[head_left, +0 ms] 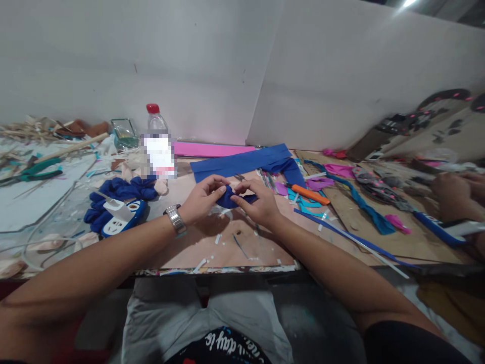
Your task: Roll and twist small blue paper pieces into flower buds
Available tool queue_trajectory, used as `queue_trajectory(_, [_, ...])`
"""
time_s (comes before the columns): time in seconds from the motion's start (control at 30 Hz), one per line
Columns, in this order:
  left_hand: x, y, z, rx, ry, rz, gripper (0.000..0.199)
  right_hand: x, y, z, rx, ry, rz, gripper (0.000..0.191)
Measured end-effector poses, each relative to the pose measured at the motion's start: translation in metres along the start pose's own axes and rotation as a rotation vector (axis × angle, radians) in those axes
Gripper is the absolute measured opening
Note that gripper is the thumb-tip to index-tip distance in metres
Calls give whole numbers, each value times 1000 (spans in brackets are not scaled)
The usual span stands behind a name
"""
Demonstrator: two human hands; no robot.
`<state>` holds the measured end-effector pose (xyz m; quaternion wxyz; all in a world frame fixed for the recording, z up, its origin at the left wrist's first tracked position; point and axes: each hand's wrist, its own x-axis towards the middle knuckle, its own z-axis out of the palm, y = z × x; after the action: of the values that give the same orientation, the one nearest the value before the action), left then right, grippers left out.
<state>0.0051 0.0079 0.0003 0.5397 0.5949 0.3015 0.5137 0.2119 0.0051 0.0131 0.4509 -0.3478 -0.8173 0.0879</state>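
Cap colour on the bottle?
Red: the cap on the bottle shows best in the head view.

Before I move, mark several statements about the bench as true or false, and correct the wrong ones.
1. Both the left hand and the right hand hold the small dark blue cloth. True.
2. The red-capped bottle lies on its side. False: it stands upright.
3. The orange-handled tool lies to the right of both hands. True.
4. The metal watch is on the right wrist. False: it is on the left wrist.
5. The green-handled pliers lie beside the orange-handled tool. False: they lie at the far left.
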Motion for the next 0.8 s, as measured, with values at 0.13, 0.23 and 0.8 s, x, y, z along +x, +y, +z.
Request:
queue_trajectory(0.13, [-1,0,0,26,5,0,31,0,-1,0,-3,-5,-8,16])
queue_trajectory(0.23, [-1,-1,0,29,-8,4,31,0,-1,1,-4,10,-32,10])
queue_trajectory(0.8, [-4,0,0,98,-50,13,33,1,-7,0,1,30,-34,11])
